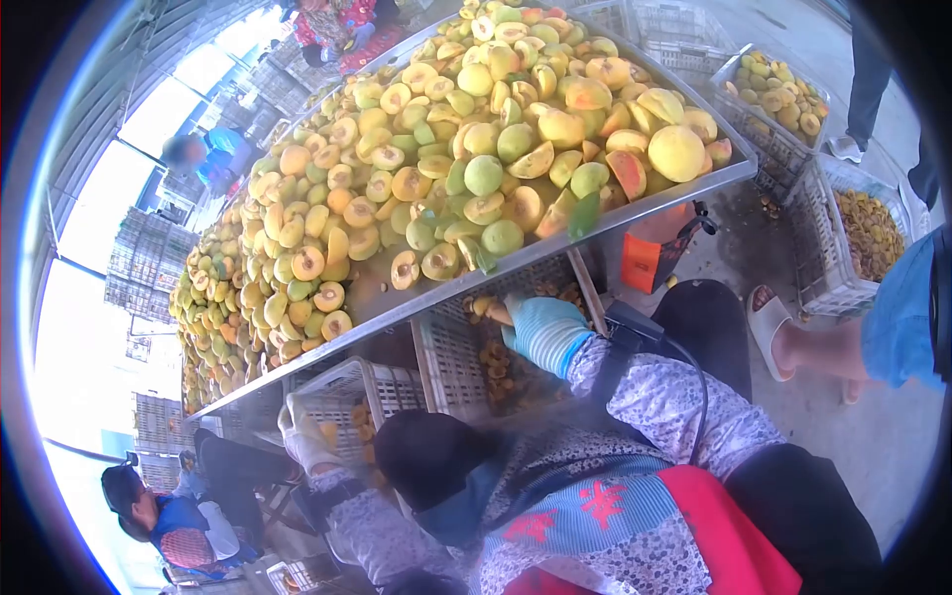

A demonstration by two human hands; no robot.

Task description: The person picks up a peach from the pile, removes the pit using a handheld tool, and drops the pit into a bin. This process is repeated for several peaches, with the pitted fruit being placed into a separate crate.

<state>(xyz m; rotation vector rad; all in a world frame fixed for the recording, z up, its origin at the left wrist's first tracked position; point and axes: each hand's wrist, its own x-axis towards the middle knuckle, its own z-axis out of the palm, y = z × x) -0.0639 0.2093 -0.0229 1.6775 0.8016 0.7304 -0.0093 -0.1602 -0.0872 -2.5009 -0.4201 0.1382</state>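
My left hand [303,436], in a whitish glove, is over a white plastic crate [347,375] under the table edge. A yellow peach half [329,432] lies against its curled fingers, and more peach pieces [363,424] are in the crate below. My right hand [547,332] wears a light blue and white glove with bare fingertips. Those fingers are closed around a small yellow-brown peach piece [483,305], above a second crate [451,369] with brownish bits in it. Directly ahead, a metal-rimmed table [476,285] bears a large heap of peach halves [426,149].
On the right stand a crate of peach halves [776,94] and a crate of brownish pieces [868,233]. An orange and black object [645,260] is below the table corner. A person's sandalled foot [778,332] is close on my right. Other people [178,521] sit at left.
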